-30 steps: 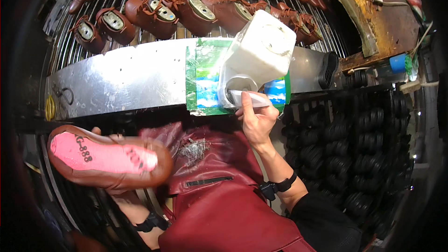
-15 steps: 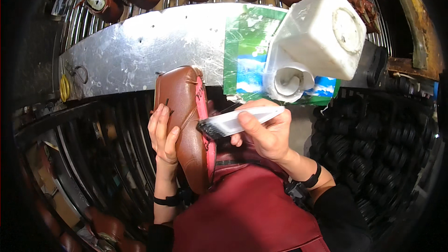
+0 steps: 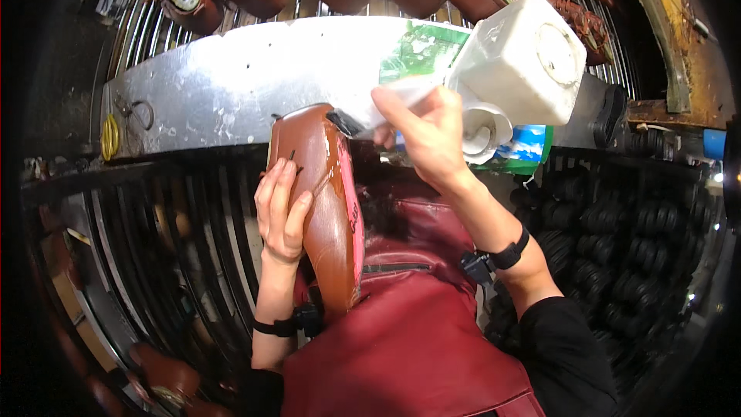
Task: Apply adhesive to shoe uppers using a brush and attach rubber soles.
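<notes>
Hiding the brush point(image 3: 363, 120) handle, right hand point(image 3: 421, 139) grips.

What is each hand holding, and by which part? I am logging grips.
Left hand grips the brown shoe by its upper; right hand holds a brush by its handle.
</notes>
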Motion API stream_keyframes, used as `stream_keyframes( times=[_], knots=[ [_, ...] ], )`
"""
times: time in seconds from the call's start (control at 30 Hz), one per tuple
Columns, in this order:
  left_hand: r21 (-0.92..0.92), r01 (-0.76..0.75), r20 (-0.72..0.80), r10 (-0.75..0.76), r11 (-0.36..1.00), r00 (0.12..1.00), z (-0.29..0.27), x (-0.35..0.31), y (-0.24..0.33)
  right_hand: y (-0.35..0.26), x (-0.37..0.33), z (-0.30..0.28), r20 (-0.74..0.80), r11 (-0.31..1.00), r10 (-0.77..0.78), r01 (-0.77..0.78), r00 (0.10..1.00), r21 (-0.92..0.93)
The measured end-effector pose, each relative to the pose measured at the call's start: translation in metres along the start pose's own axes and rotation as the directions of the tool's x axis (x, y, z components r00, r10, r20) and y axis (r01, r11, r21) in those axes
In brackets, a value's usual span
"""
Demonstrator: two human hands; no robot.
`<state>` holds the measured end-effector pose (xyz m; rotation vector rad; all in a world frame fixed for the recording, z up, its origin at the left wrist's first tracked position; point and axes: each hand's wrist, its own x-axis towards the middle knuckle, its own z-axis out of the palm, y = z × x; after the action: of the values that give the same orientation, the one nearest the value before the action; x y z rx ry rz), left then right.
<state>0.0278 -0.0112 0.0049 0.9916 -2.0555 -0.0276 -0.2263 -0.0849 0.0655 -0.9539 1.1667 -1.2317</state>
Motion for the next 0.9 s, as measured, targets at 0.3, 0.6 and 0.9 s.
stream_keyframes(
  times=[0.3,0.6,0.9],
  knots=[
    [-0.023,-0.036,-0.042,0.035,0.999,0.999,0.005,0.015,0.002,-0.026,-0.123,-0.016,0.203,0.951,-0.252,0.281,0.946,-0.128],
    [-0.007,-0.057,-0.068,0.057,0.998,0.996,0.009,0.007,0.008,0.005,-0.06,-0.001,-0.007,0.977,-0.108,0.107,0.994,0.185],
    [-0.019,-0.034,-0.06,0.033,0.999,0.998,0.006,0.009,0.005,-0.023,-0.141,-0.007,0.223,0.96,-0.257,0.275,0.94,-0.051]
  ],
)
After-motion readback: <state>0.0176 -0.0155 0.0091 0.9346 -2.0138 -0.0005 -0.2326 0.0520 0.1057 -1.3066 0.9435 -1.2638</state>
